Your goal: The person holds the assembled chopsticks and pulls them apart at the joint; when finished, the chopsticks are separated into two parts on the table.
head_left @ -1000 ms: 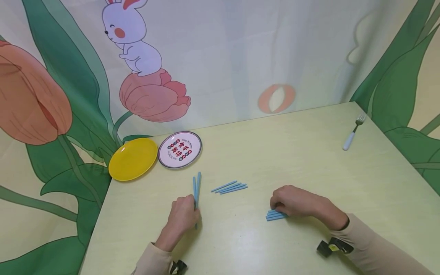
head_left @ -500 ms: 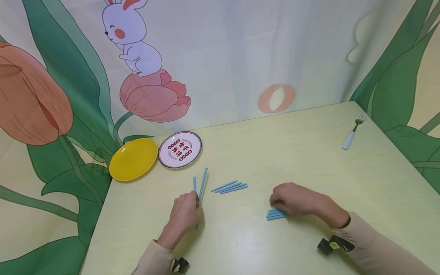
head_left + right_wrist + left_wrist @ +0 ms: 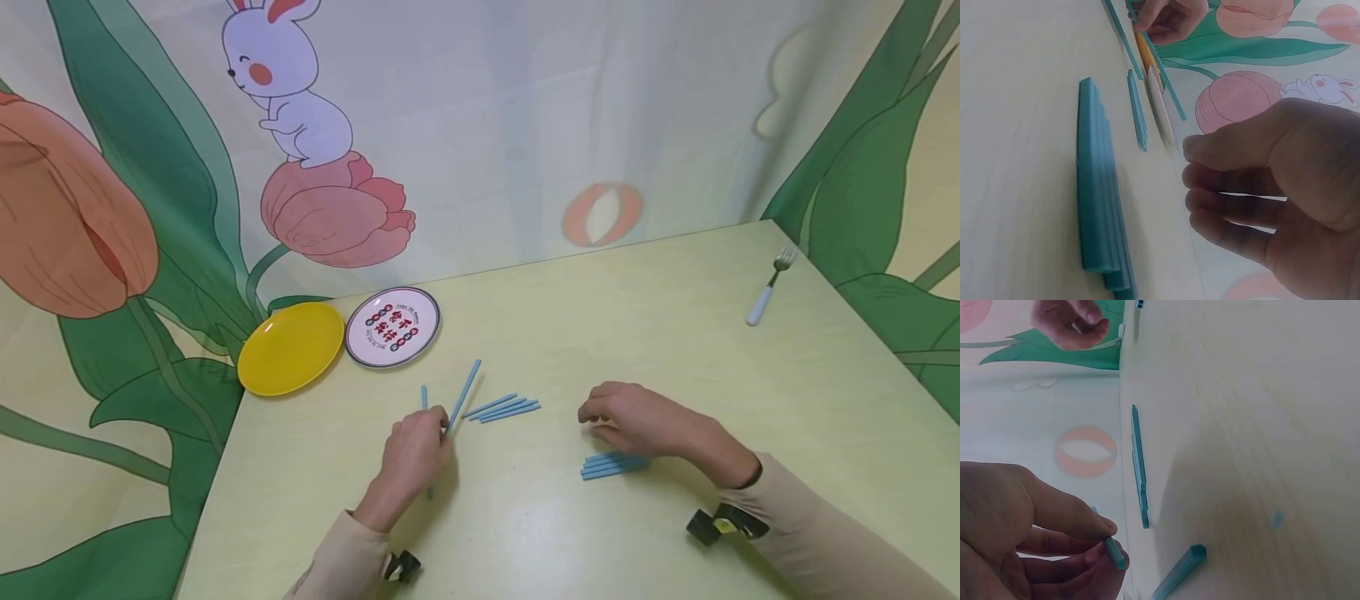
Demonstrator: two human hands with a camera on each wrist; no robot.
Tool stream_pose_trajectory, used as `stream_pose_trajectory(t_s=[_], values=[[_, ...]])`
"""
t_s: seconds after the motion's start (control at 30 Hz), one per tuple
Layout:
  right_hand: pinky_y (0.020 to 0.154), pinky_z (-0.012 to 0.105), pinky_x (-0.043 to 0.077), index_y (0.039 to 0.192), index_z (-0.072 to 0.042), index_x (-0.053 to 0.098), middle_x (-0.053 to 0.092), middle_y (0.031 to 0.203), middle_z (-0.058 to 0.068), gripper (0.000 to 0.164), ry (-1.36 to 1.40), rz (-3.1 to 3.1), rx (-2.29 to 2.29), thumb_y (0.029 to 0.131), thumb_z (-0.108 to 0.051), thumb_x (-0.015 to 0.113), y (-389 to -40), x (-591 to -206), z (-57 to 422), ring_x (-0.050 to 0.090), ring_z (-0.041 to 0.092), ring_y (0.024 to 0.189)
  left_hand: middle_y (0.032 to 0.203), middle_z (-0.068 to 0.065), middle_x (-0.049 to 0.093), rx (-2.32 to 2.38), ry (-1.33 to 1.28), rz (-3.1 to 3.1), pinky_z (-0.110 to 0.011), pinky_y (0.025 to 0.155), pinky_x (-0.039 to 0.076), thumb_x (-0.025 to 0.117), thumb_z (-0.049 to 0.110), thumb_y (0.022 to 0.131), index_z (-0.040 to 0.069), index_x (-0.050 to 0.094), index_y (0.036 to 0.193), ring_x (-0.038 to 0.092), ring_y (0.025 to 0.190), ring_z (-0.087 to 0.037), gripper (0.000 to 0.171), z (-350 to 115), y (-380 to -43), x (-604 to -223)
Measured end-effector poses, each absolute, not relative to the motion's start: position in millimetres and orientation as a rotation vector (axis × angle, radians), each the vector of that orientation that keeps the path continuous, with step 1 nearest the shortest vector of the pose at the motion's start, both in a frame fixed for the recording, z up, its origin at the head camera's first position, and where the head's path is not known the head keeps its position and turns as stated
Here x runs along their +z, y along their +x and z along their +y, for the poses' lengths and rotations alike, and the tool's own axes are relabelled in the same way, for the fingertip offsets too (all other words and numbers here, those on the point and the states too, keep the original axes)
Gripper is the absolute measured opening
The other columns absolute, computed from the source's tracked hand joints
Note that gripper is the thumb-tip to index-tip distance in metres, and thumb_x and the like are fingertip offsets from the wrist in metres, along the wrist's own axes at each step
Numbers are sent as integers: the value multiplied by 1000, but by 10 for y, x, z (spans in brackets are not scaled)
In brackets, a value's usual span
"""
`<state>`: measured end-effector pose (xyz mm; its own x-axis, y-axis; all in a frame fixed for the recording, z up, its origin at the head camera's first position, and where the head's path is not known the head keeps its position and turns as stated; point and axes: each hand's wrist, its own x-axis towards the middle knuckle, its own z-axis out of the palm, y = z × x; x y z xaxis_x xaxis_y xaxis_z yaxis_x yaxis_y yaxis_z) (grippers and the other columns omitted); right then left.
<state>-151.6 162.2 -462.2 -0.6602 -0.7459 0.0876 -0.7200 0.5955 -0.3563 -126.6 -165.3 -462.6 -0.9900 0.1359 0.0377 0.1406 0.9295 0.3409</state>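
My left hand [image 3: 415,457] pinches one thin blue stick [image 3: 466,390] between thumb and fingers, raised at a slant off the table. Beneath that hand lies another blue stick [image 3: 424,396], partly covered by it. A small fanned group of blue sticks [image 3: 504,408] rests on the table between the hands. Just behind a neat row of blue sticks [image 3: 609,467], my right hand [image 3: 645,418] hovers with loosely bent fingers. In the right wrist view its thumb and fingertips [image 3: 1200,150] are apart from the row and hold nothing.
A yellow plate [image 3: 291,350] and a white plate with red characters [image 3: 412,304] sit side by side at the back left of the table [image 3: 570,333]. A fork [image 3: 762,302] lies at the far right. A printed curtain [image 3: 480,125] hangs behind.
The left hand has lifted its stick away from the one on the table, swinging it right toward the middle group. My right hand has let go of the row and risen.
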Motion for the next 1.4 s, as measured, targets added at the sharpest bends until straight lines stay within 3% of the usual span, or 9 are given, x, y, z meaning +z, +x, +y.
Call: stream_pose_trajectory(t_s=[0.6, 0.77, 0.97, 1.4], values=[[76, 29, 53, 101, -11, 71, 68, 96, 0, 17, -1458, 2833, -687, 85, -11, 73, -1582, -4505, 1529, 62, 13, 88, 73, 2, 63, -467, -400, -3017, -28, 46, 39, 68, 5, 81, 13, 73, 90, 54, 62, -14, 13, -1449, -1360, -4594], [78, 31, 54, 104, -11, 70, 68, 98, 0, 19, -1435, 2860, -717, 85, -12, 73, -1592, -4485, 1502, 62, 14, 91, 74, 3, 63, -458, -425, -3031, -27, 44, 36, 66, 4, 81, 15, 74, 90, 51, 61, -12, 16, -1378, -1374, -4583], [79, 31, 54, 107, -10, 70, 68, 102, 0, 23, -1387, 2893, -721, 85, -14, 74, -1594, -4456, 1465, 62, 15, 94, 77, 4, 64, -424, -491, -3010, -27, 45, 37, 64, 3, 81, 17, 74, 89, 57, 65, -14, 19, -1293, -1404, -4593], [79, 32, 53, 104, -9, 71, 68, 100, 1, 22, -1412, 2890, -719, 83, -13, 75, -1624, -4457, 1418, 61, 15, 93, 76, 3, 62, -403, -587, -2981, -26, 47, 38, 68, 7, 82, 18, 75, 90, 55, 66, -15, 15, -1144, -1426, -4567]])
